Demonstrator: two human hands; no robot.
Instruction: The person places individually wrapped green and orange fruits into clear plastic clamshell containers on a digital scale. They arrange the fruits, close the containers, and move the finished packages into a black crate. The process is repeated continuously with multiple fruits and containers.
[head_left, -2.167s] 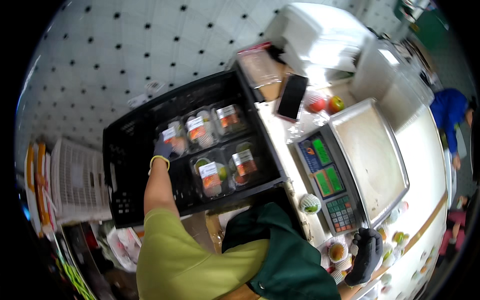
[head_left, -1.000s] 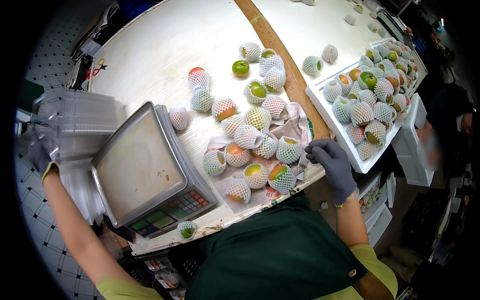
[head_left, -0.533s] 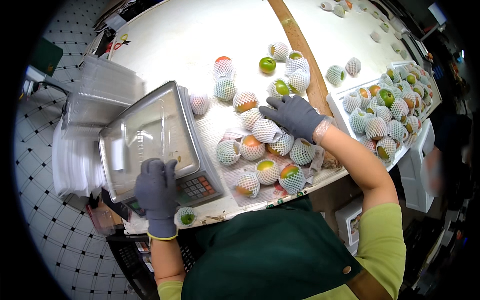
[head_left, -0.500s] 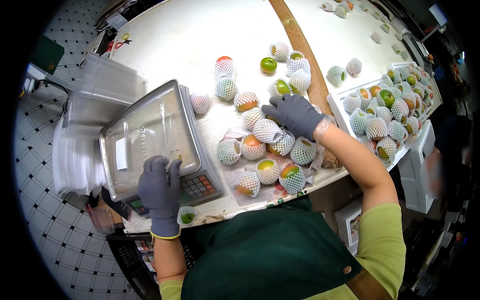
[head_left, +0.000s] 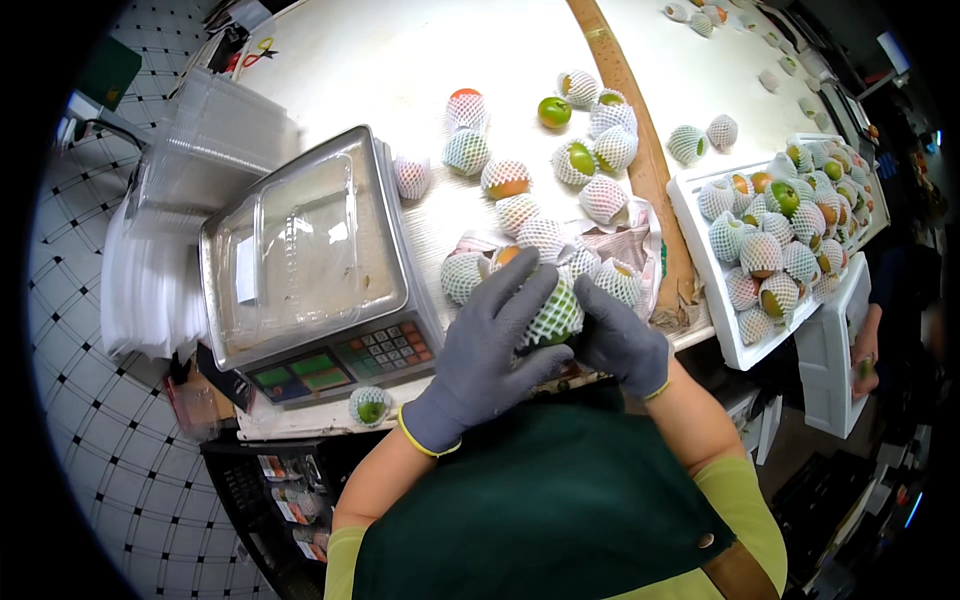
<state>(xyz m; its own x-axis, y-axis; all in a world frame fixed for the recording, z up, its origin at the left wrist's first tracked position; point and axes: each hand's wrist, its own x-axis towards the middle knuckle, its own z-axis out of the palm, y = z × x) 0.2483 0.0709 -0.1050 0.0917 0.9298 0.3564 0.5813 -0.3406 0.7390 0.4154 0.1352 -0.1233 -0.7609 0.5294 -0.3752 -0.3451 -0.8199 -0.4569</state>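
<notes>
A green tomato in a white foam net (head_left: 556, 316) is between my hands, close to my apron at the table's front edge. My left hand (head_left: 486, 345), in a grey glove, curls over its left side. My gloved right hand (head_left: 625, 338) closes on its right side. Just beyond them lie several netted tomatoes, among them an orange one (head_left: 506, 180) and one in a pinkish net (head_left: 604, 199). A bare green tomato (head_left: 554, 112) rests farther back. On the left, a clear plastic box (head_left: 315, 235) lies on the pan of a digital scale (head_left: 385, 348).
A white foam crate (head_left: 735, 345) full of netted tomatoes stands at right, past a wooden strip (head_left: 655, 165). Clear plastic boxes (head_left: 215, 150) are stacked left of the scale. One netted tomato (head_left: 370, 406) sits before the scale. Scissors (head_left: 260, 52) lie far left. Another person's hand (head_left: 866, 350) shows at far right.
My left hand has moved right from the scale, and my right hand has drawn back from the far tomatoes. Both now meet at a netted tomato near the front edge.
</notes>
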